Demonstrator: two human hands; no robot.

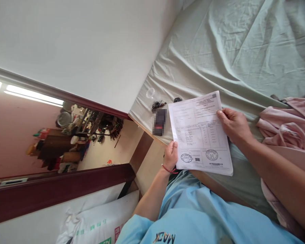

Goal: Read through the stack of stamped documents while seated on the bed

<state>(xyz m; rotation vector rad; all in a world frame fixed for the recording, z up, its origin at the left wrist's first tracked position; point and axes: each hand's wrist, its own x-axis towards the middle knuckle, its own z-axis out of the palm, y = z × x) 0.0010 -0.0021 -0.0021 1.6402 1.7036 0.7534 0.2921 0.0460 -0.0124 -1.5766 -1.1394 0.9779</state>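
Head view: one pale green bedsheet, with one sheaf of printed forms held over its near edge.
It is pinched at the right edge by one right hand and at the lower left edge by one left hand; it is best kept taut and flat, gripped by its edges alone. Two ink stamps and one red bracelet are counted.

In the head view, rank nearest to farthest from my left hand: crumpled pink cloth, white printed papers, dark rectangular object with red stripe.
1. White printed papers: held by your left hand.
2. Dark rectangular object with red stripe: ahead, slightly left.
3. Crumpled pink cloth: right of your right hand.
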